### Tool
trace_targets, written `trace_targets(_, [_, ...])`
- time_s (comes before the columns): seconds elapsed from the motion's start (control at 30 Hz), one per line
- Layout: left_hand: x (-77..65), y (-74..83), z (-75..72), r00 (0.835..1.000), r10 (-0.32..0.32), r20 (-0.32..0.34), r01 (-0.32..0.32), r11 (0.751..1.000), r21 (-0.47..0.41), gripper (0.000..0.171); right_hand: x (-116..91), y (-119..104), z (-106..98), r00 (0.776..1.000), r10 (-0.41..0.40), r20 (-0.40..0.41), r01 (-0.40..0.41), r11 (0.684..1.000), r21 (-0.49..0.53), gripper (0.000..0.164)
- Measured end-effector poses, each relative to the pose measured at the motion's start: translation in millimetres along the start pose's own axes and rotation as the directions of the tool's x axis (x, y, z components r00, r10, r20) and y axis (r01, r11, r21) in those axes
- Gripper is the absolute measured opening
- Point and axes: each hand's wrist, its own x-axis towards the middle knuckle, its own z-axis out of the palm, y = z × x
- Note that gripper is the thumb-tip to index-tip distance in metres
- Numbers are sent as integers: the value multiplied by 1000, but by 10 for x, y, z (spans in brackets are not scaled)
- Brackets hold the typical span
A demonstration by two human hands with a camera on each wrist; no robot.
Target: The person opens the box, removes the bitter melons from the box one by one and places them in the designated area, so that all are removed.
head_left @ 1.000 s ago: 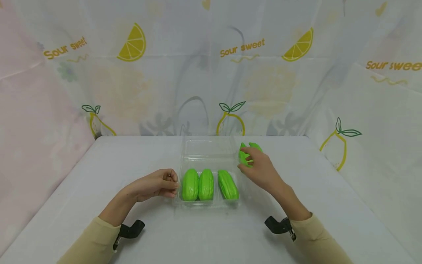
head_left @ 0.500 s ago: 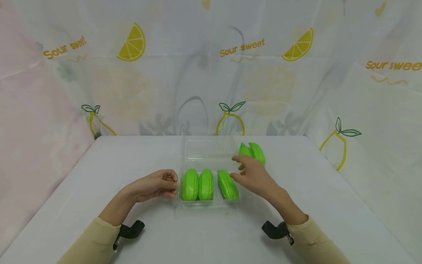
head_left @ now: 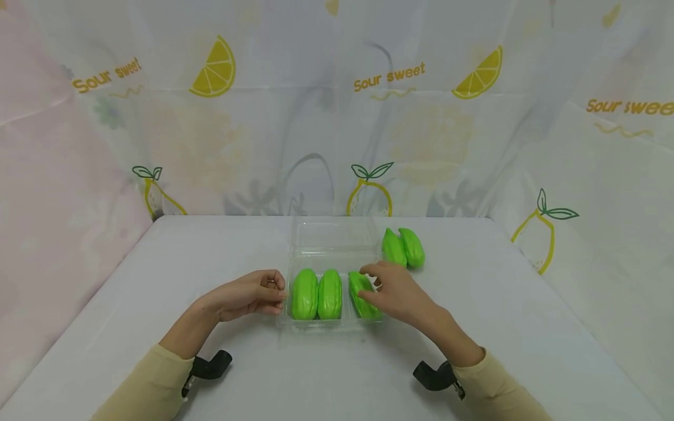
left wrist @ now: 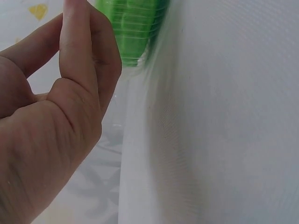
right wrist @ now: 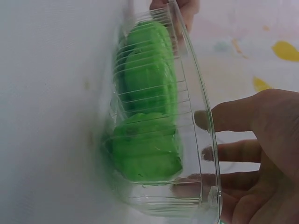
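A clear plastic clamshell container (head_left: 316,325) lies open on the white table with its lid (head_left: 334,237) folded back. In its base sit three ridged green fruits, like star fruit: one at left (head_left: 304,295), a second in the middle (head_left: 330,295), and a third at right (head_left: 363,298), set slightly apart and slanted. My left hand (head_left: 250,295) pinches the container's left rim between thumb and fingers. Over the right-hand fruit is my right hand (head_left: 397,295), fingers and thumb reaching across the rim, holding nothing; its fingers partly cover that fruit in the head view.
Two more green fruits, one at left (head_left: 393,248) and one at right (head_left: 412,248), lie side by side behind the right hand, beside the lid. A white cloth printed with lemons (head_left: 337,117) hangs behind the table (head_left: 221,245). Both wrists carry black camera mounts (head_left: 210,366).
My right hand has moved from the two loose fruits at the back, leftward and nearer, to above the right-hand fruit in the container. The left hand has stayed at the rim.
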Motion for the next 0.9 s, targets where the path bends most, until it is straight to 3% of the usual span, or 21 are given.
trace_targets(0.53, [-3, 7, 2, 1000, -2, -8, 2, 1000, 7, 21, -22, -103, 87, 996, 21, 82, -8, 989, -151, 48])
trace_targets(0.9, [-3, 15, 17, 1000, -10, -13, 10, 1000, 17, 19, -23, -125, 95, 992, 48, 118, -25, 981, -192, 61])
